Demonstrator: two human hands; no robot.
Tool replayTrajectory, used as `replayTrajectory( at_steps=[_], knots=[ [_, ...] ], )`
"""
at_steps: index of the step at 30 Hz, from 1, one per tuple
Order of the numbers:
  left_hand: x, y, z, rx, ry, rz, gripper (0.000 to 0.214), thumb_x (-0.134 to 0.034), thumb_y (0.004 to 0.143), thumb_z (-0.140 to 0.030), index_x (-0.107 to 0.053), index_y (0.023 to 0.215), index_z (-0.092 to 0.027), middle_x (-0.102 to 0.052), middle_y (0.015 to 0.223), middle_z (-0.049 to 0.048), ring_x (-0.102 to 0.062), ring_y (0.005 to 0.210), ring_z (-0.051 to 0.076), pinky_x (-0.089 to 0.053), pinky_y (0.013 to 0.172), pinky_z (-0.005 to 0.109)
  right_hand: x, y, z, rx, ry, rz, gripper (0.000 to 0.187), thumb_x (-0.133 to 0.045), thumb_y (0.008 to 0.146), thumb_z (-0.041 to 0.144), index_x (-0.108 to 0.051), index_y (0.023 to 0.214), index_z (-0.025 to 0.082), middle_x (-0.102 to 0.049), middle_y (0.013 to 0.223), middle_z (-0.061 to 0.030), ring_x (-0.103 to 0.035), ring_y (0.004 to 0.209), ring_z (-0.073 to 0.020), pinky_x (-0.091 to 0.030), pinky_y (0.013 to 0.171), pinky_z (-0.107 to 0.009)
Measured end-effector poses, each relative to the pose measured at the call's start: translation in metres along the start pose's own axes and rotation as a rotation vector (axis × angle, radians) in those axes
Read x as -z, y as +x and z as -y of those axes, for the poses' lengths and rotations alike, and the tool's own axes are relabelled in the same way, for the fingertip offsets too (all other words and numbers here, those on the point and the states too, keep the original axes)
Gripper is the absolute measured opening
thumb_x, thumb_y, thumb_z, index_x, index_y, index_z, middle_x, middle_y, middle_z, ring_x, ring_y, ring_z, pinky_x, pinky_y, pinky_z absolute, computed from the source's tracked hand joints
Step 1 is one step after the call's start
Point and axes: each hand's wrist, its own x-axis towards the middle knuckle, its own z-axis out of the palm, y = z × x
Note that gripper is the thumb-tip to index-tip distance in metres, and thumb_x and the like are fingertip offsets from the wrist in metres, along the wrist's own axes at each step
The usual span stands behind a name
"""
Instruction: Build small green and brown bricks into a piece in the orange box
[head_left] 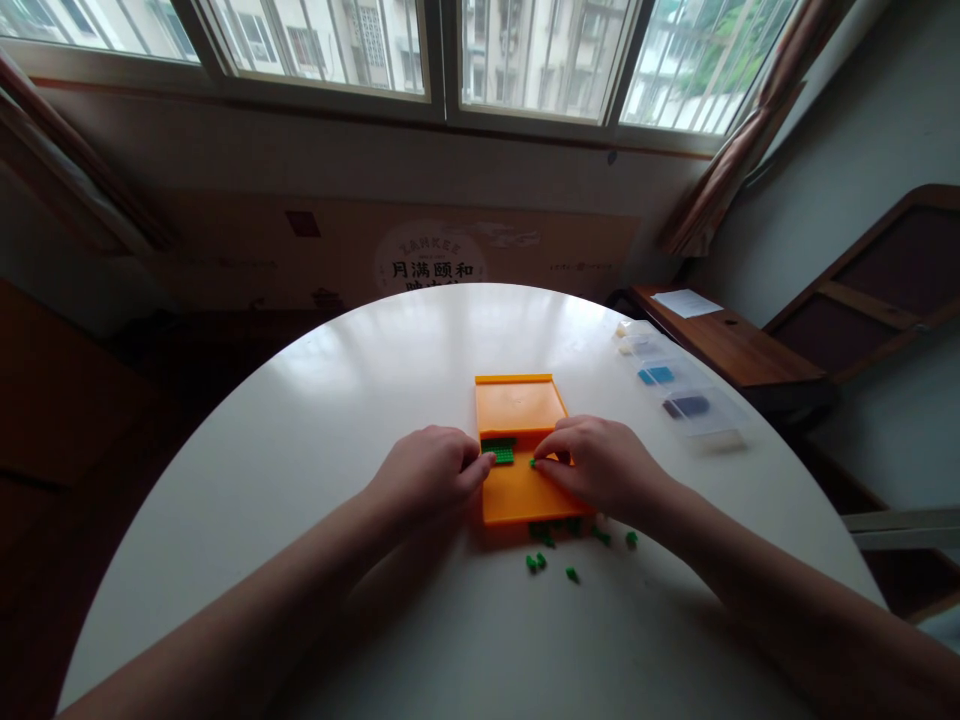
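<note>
An orange plastic case (517,492) lies opened out on the white round table, its lid part turned toward the window. Green studded pieces (501,453) sit in rows at the left of the case, just below its hinge line. My left hand (439,462) is closed at the case's left edge, thumb over the rim beside these rows. Between thumb and fingertips, my right hand (596,460) pinches a small green piece (532,463) above the case floor. Its palm hides the case's right side. Several loose green pieces (572,574) are scattered on the near side of the case.
A clear plastic compartment box (701,425) with blue and dark contents stands at the table's right. The white table (285,510) has a curved far edge facing the window. Beyond it on the right, a wooden desk (742,340) carries a sheet of paper (686,303).
</note>
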Motion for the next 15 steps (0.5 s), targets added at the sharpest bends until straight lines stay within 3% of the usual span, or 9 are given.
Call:
replayTrajectory(
  at_steps=[8,15],
  knots=[
    [-0.0015,0.0008,0.0007,0.001,-0.007,-0.023,0.042,-0.041,0.087,-0.045,-0.054,0.057,-0.019,-0.06,0.065,0.0019,-0.046,0.056,0.013,-0.024,0.052,0.028,-0.0071,0.0026,0.0025,0.039,-0.03,-0.132,0.014,-0.059,0.087,0.03,-0.073,0.088,0.027,-0.069,0.086,0.0011,-0.06,0.079,-0.014,-0.038,0.065,-0.026],
    [-0.0014,-0.0012,0.0005,-0.003,-0.008,-0.02,0.043,-0.04,0.088,-0.046,-0.055,0.057,-0.019,-0.061,0.065,0.0026,-0.046,0.056,0.013,-0.024,0.052,0.028,-0.0056,-0.0022,-0.0028,0.139,-0.014,-0.104,0.018,-0.057,0.088,0.024,-0.074,0.094,0.029,-0.066,0.087,-0.0008,-0.056,0.083,-0.0152,-0.04,0.073,-0.027]
  ],
)
